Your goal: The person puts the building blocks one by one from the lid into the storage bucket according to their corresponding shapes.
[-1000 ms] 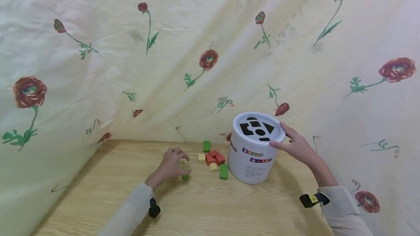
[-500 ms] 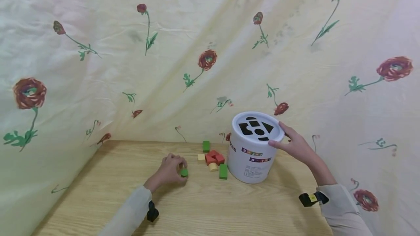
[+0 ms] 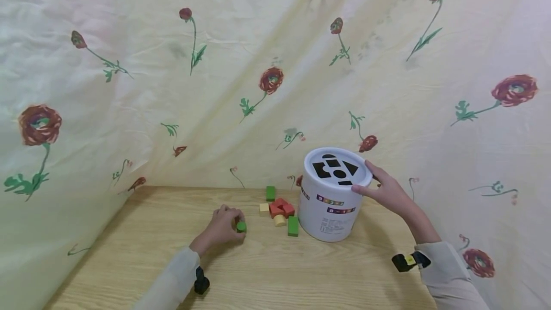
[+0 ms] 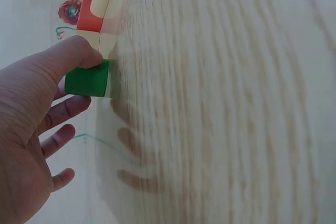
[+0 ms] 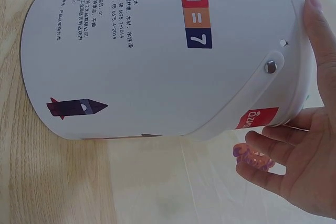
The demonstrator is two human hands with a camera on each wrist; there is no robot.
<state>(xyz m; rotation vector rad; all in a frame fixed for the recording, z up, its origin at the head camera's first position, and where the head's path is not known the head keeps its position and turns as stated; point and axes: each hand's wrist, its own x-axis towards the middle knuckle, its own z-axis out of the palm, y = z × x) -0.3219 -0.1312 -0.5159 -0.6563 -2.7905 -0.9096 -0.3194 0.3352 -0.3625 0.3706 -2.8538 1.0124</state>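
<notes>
My left hand (image 3: 222,226) pinches a small green cylinder block (image 3: 241,227) between thumb and index finger. In the left wrist view the green block (image 4: 86,80) is upright, close to the wooden surface, and the other fingers are spread apart. A white bucket (image 3: 329,219) stands upright at the right; its lid (image 3: 359,176) has several dark shaped holes. My right hand (image 3: 387,194) grips the lid's right edge, thumb in front and fingers behind. Up close in the right wrist view, the bucket (image 5: 142,77) shows printed numbers and a plastic handle, with my right hand (image 5: 299,156) at its rim.
Between the left hand and the bucket lies a cluster of red blocks (image 3: 281,208) with a cream square block (image 3: 264,209) and a cream cylinder (image 3: 280,220). Two green rectangular blocks (image 3: 293,226) lie nearby. A flowered cloth (image 3: 215,85) hangs behind the wooden table (image 3: 267,271).
My left hand has lowered slightly and closed its thumb and finger on the green cylinder. My right hand has stayed on the bucket, which stands in place.
</notes>
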